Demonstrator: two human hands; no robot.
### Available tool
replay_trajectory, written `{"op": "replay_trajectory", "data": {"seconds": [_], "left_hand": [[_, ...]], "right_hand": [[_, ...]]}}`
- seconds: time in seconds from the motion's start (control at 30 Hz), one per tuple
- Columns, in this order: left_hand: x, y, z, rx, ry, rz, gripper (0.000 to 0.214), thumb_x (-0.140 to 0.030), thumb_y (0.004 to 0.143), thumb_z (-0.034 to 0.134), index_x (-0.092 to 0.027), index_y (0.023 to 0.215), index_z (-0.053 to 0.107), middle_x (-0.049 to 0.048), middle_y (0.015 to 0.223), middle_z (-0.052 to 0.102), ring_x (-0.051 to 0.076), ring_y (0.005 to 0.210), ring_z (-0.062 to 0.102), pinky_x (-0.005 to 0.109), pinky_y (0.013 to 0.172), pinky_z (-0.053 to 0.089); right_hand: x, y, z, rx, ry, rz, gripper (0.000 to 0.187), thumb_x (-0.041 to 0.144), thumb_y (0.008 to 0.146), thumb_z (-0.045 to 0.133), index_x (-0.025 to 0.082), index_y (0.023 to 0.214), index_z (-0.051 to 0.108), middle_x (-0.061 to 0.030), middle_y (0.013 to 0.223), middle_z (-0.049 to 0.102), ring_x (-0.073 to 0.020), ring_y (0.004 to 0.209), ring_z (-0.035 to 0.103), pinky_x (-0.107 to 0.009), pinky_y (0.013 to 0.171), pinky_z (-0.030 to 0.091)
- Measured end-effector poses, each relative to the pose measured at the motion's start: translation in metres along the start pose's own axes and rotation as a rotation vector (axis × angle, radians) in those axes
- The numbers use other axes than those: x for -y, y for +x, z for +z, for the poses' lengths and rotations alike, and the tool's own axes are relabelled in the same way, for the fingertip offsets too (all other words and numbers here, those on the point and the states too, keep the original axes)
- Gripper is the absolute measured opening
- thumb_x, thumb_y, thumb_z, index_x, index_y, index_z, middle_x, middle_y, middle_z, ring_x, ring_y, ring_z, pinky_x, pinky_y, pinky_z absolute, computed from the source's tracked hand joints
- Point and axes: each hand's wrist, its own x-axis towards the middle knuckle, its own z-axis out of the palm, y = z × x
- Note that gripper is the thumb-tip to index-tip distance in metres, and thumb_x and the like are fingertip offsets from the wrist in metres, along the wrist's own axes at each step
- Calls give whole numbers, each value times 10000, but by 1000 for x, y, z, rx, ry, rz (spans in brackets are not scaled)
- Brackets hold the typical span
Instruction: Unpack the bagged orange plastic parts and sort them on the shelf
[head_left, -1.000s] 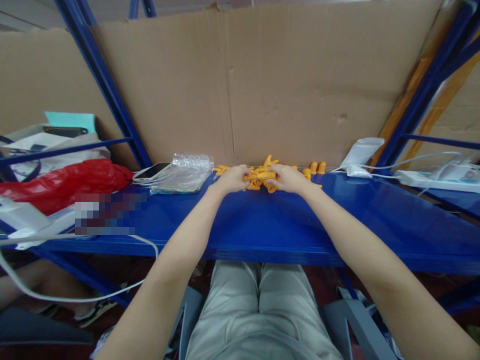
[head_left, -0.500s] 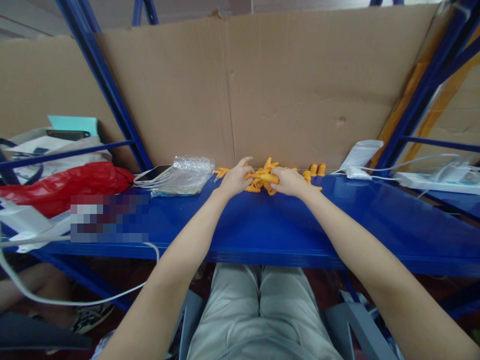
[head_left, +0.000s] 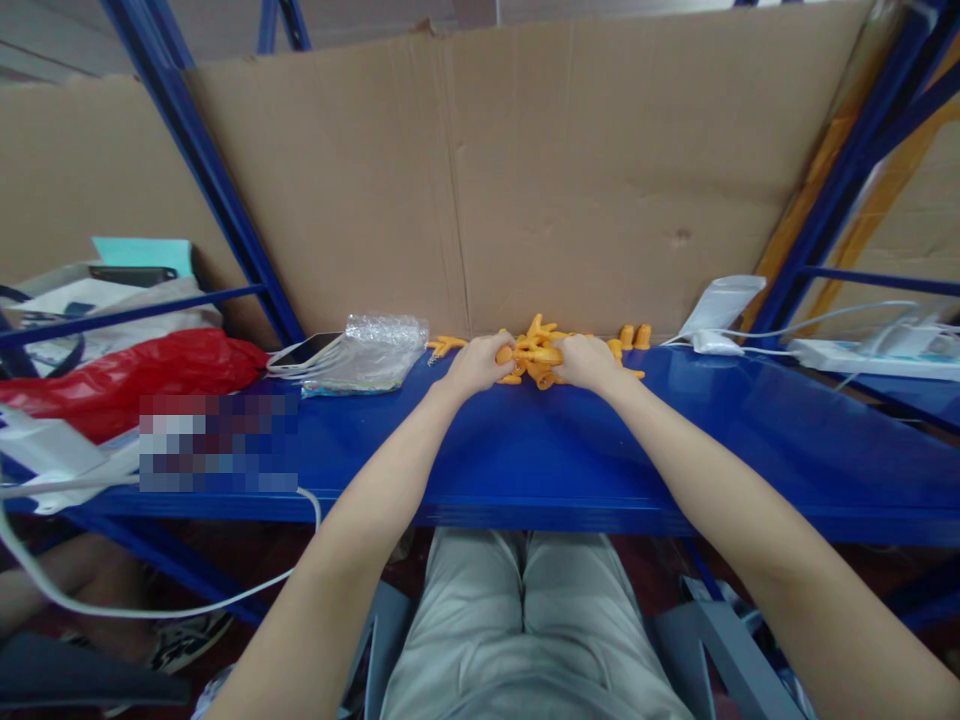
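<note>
In the head view my left hand is closed, its thumb and fingers around the left end of an orange plastic piece. My right hand grips the other end of that piece, with its fingers curled and partly hidden. Beneath and behind both hands lies a pile of similar orange parts, some of them branching. Another forked orange part with a small metal chain rests left of my left hand. Two short rounded orange pieces stand upright right of my right hand.
The work takes place on a blue shelf before a cardboard wall. At left lie a clear plastic bag, a red bag and white cables. A white power strip is at right. Blue posts flank the space.
My left hand's fingers have closed around the orange piece's left end; before, they were more spread. My right hand has shifted slightly right, still gripping it.
</note>
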Motion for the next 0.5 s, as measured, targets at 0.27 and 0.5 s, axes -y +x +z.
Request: {"op": "replay_trajectory", "data": {"seconds": [0.27, 0.5], "left_hand": [[-13, -3, -5, 193, -486, -268, 109, -104, 816, 543, -204, 824, 500, -114, 458, 414, 75, 377, 429, 180, 440, 320], [-4, 1, -6, 365, -825, -399, 194, -175, 822, 622, -215, 743, 448, -104, 454, 407, 56, 340, 386, 166, 397, 326]], "right_hand": [[0, 0, -1, -52, -15, -22, 333, 186, 926, 480, 173, 1186, 687, -142, 1117, 737, -264, 1068, 691, -324, 862, 504], [4, -3, -6, -91, -103, -75, 359, 113, 918, 456, 139, 1220, 648, -177, 1205, 694, -254, 1048, 690, -320, 840, 474]]}}
